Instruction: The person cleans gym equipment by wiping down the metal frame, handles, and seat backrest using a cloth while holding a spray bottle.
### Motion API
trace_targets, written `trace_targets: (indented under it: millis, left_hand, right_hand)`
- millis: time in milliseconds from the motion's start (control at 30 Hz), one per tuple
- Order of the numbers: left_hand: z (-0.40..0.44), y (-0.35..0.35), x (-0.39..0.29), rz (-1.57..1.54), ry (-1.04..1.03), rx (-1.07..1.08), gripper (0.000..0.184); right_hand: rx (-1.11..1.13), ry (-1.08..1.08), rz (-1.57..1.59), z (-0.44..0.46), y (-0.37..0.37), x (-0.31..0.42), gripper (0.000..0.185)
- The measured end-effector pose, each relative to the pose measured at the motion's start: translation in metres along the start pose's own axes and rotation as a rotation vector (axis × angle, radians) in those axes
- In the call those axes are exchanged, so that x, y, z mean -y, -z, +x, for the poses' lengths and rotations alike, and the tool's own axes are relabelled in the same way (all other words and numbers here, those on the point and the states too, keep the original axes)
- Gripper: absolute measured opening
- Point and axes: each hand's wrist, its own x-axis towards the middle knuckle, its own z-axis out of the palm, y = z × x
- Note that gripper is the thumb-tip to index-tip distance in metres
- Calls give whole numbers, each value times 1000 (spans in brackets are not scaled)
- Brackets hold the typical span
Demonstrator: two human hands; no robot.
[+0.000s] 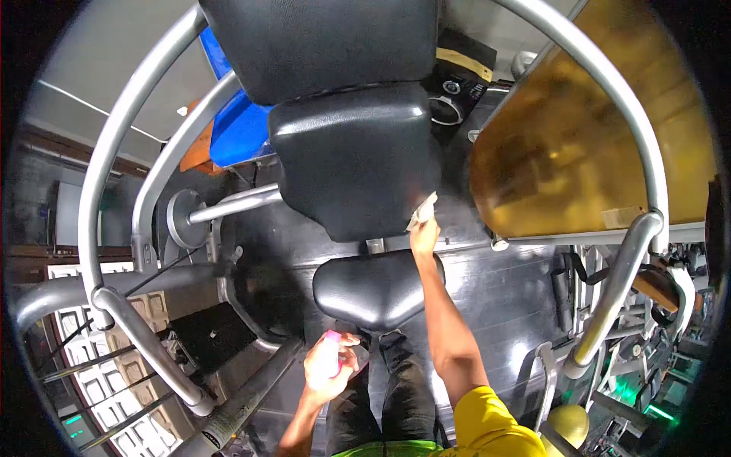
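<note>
My right hand [425, 238] is closed around a crumpled whitish cloth [421, 213] at the lower right edge of the black padded backrest [350, 160]. Whether the cloth presses on the padding or hangs just off it, I cannot tell. Lower down, my left hand [326, 373] grips a small bottle [332, 352] with a bright pink top; glare and the fingers hide most of its body. Between my two hands lies the black padded seat [369, 289] of the exercise machine, with my right forearm passing over its right side.
Curved silver tubes [114, 145] frame the machine on both sides. A tinted amber panel [594, 129] stands at right. Behind the backrest are a blue pad [237, 133] and a black speaker [461, 80]. Weight equipment [640, 343] crowds the lower right; a yellow ball [565, 426] sits there.
</note>
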Motion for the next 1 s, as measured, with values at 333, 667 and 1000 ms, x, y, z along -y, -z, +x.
trace_targets:
  millis: [333,667,1000]
  left_hand:
    - [-15,7,19,202,-10,-49,35]
    - [-34,14,11,363,101,-29,27]
    - [-60,23,8,203,297,-119,30]
  right_hand:
    - [241,-133,-164,-13,-17,-98,48]
    - [-270,-795,270,-58,-96,-105,18]
    - [208,-1112,1002,-146,-186,24,23]
